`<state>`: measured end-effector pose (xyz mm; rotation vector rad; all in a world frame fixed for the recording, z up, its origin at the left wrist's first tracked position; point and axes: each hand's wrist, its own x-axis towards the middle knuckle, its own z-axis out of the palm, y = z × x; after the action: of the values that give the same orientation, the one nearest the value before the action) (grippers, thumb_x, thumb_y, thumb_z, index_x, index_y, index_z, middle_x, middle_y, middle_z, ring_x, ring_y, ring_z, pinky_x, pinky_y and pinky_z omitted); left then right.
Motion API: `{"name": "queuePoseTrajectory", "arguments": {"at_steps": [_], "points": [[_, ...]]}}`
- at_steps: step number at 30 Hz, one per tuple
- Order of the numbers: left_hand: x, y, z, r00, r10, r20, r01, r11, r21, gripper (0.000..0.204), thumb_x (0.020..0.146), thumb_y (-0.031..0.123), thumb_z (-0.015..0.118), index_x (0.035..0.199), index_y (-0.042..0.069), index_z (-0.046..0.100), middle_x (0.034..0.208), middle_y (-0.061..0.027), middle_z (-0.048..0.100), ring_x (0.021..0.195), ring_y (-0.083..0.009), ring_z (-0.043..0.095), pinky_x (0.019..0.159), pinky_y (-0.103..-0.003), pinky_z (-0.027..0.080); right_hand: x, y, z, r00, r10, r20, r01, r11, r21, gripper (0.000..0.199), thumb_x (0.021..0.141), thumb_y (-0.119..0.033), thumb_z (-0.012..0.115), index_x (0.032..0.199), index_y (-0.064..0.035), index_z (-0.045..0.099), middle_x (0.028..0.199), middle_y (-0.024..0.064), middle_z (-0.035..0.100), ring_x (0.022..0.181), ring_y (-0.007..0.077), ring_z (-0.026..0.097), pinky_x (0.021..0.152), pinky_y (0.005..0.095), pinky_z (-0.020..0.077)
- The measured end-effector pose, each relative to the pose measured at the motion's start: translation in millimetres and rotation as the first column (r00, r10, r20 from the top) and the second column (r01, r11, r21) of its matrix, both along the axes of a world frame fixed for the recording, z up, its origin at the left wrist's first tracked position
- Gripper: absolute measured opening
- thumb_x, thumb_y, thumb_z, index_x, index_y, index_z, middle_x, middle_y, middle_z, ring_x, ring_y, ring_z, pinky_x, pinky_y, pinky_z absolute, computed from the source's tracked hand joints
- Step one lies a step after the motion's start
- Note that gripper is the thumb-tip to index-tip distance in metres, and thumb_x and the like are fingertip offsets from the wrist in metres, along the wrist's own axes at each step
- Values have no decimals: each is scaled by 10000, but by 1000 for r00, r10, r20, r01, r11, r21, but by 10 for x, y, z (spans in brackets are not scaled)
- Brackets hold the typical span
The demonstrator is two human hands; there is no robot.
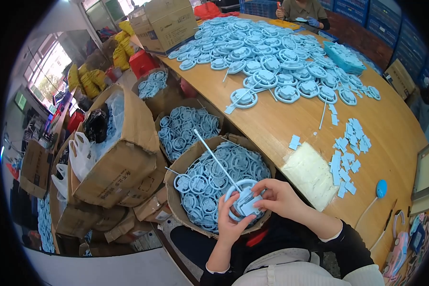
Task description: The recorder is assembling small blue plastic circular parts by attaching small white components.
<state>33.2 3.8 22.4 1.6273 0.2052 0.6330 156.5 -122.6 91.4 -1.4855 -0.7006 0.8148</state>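
Over an open carton, I hold a light-blue plastic ring part (246, 201) in front of me. It has a flat block in its middle, and a long thin rod slants up from it to the left. My left hand (229, 223) grips the ring's lower left side, fingers and thumb round its rim. At the block's right side, the bent fingers of my right hand (282, 199) pinch the part. The carton (175, 209) below is filled with similar light-blue ring parts (205, 181). Both hands partly cover the held part.
A wooden table (386, 119) bears a large heap of ring parts (271, 57), small flat blue pieces (352, 138) and a whitish pad (310, 176). More cartons (124, 167) stand at the left. Across the table, another person (302, 12) works beside blue crates (372, 28).
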Motion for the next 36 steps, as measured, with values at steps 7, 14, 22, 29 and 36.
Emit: {"name": "queuePoseTrajectory", "arguments": {"at_steps": [7,14,22,29,36], "points": [[13,-33,39,999,43,23,-46,992,120,520,615,34,723,1077,57,484,1145,-147,383,1054,-247,441,764,-285,423,-38,28,14,996,-88,7,88,996,9,485,696,56,632,1110,-3,387,968,97,461,613,114,575,523,210,480],[-14,-85,55,997,64,-38,-60,993,97,482,632,39,703,1061,59,483,1139,-137,374,1064,-243,422,791,-285,407,-66,40,-92,980,-173,-94,169,984,-48,592,670,73,645,1153,-31,317,1007,114,414,559,124,569,493,215,474],[0,-114,30,996,91,-19,-89,993,78,468,640,41,695,1056,59,481,1157,-145,364,1069,-239,420,749,-265,428,-67,42,-168,972,-149,-185,165,984,74,588,678,80,635,1155,-40,310,995,101,407,575,118,567,484,207,466],[25,-148,9,996,92,1,-92,994,65,472,626,20,703,1047,53,492,1157,-145,372,1069,-228,426,732,-252,437,-70,7,-117,983,-176,46,175,984,35,517,686,18,650,1118,-2,367,1002,117,405,622,114,553,498,214,463],[-40,-109,-41,994,109,-13,-109,994,-5,463,621,11,691,1039,52,496,1145,-140,393,1044,-217,442,749,-250,432,120,-183,110,843,149,516,-100,988,-121,392,674,-37,666,1018,-19,479,1015,115,436,826,211,540,665,280,463]]}}
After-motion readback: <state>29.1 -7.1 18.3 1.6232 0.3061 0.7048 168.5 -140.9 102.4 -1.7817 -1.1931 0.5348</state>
